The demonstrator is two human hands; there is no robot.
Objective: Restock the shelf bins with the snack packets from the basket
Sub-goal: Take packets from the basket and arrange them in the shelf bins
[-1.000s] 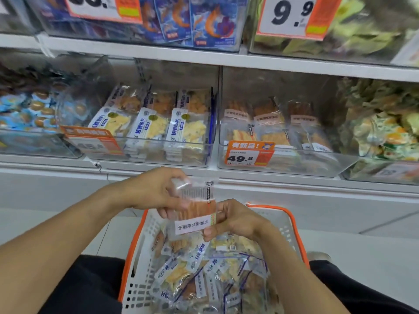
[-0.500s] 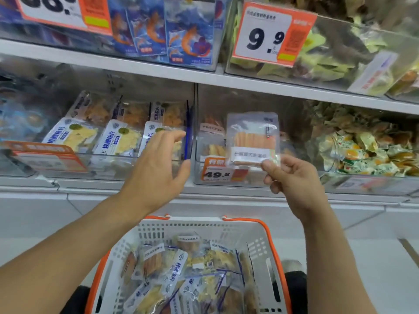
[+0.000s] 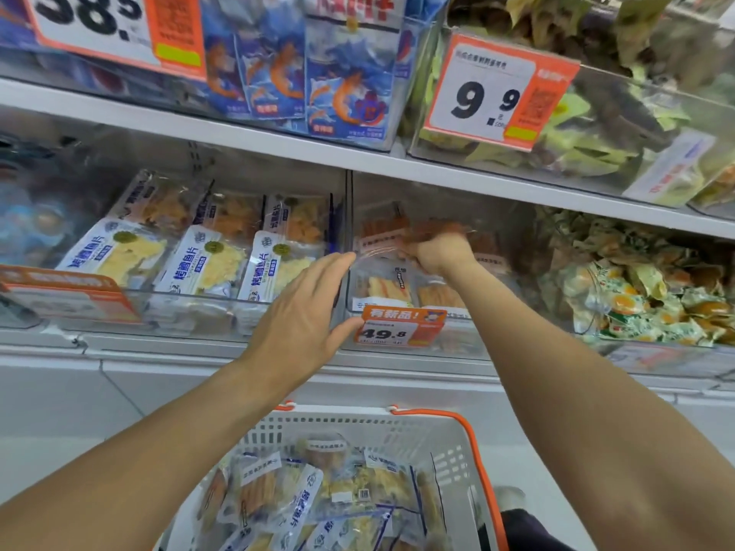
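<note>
I stand before white shop shelves (image 3: 246, 143) that carry clear plastic bins, and the floor under them is pale tile. The white basket (image 3: 445, 443) with an orange rim sits low in front of me, full of snack packets (image 3: 278, 487). My right hand (image 3: 441, 254) reaches inside the middle bin (image 3: 509, 232) and its fingers are curled on a clear packet (image 3: 401, 242) of orange strips; the picture is blurred there. My left hand (image 3: 296, 318) is spread with straight fingers and holds nothing; its fingertips are at the wall between two bins. An orange tag (image 3: 401, 326) on the middle bin reads 49.8. Above, one sign (image 3: 495, 93) reads 9.9 and another (image 3: 115, 27) shows 38.5. The packets (image 3: 207, 264) in the left bin have blue Chinese writing.
</note>
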